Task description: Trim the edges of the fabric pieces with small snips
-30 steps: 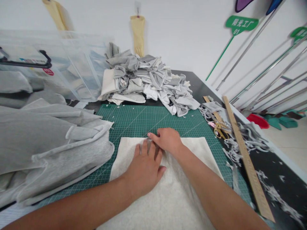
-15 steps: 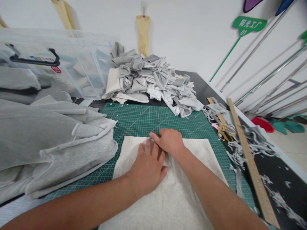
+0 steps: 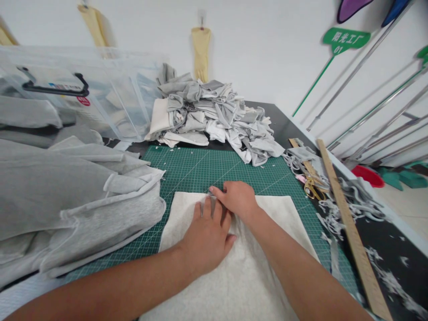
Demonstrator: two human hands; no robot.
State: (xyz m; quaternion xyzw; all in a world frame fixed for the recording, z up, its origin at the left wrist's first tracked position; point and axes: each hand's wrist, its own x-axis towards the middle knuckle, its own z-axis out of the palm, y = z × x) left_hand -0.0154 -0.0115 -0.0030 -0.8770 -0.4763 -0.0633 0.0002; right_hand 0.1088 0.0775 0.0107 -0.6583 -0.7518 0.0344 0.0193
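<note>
White wall is seen behind a dark counter (image 3: 384, 232), on which a green gridded cutting mat (image 3: 207, 171) is laid. On the mat, toward 6 o'clock, a cream-white rectangular piece of fleecy fabric (image 3: 277, 218) is spread flat. The left hand (image 3: 209, 234) is pressed palm-down on the fabric, fingers extended and slightly spread. The right hand (image 3: 238, 198) is set just beyond it at 12 o'clock, its fingers drawn together at the fabric's far edge around a small thin metallic item that is too small to be identified. At 9 o'clock a folded stack of grey knit cloth (image 3: 73, 200) is overlapping the mat. At 12 o'clock a heap of grey and white fabric offcuts (image 3: 214, 116) is piled, with a clear plastic storage bin (image 3: 110, 96) at 10 o'clock. At 3 o'clock a long wooden ruler (image 3: 347, 227), gold-handled scissors (image 3: 312, 187) and grey trimmings (image 3: 354, 196) are lying on the counter.
</note>
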